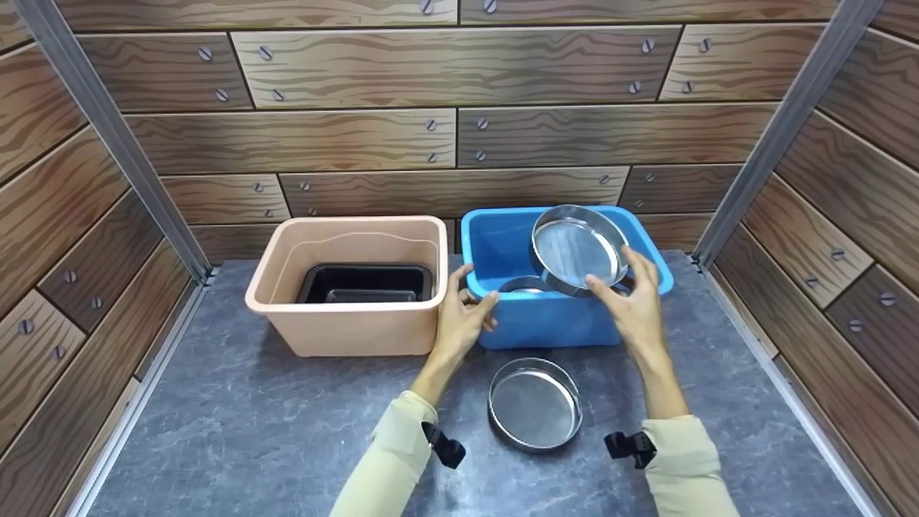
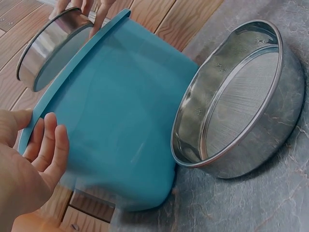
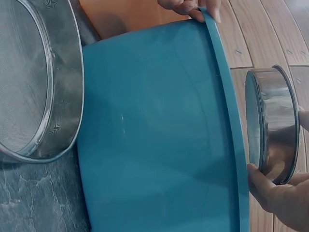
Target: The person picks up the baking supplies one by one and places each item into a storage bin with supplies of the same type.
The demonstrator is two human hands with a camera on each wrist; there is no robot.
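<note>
My right hand (image 1: 637,305) pinches a round metal sieve (image 1: 578,251) by its rim, tilted over the blue bin (image 1: 553,323). In the right wrist view the thumb and fingers of that hand (image 3: 285,193) grip the sieve (image 3: 277,123) just above the bin's edge. My left hand (image 1: 459,316) holds the blue bin's front left rim, its fingers curled over the edge, as the left wrist view shows for the hand (image 2: 29,159). Inside the blue bin another round metal piece (image 1: 524,285) shows in part. A second sieve (image 1: 535,406) lies on the table in front of the bin.
A peach bin (image 1: 366,330) stands left of the blue one, close to my left hand, with a black tray (image 1: 366,280) inside. The grey table (image 1: 237,431) is bounded by wood-patterned walls (image 1: 459,64) and metal corner posts (image 1: 115,136).
</note>
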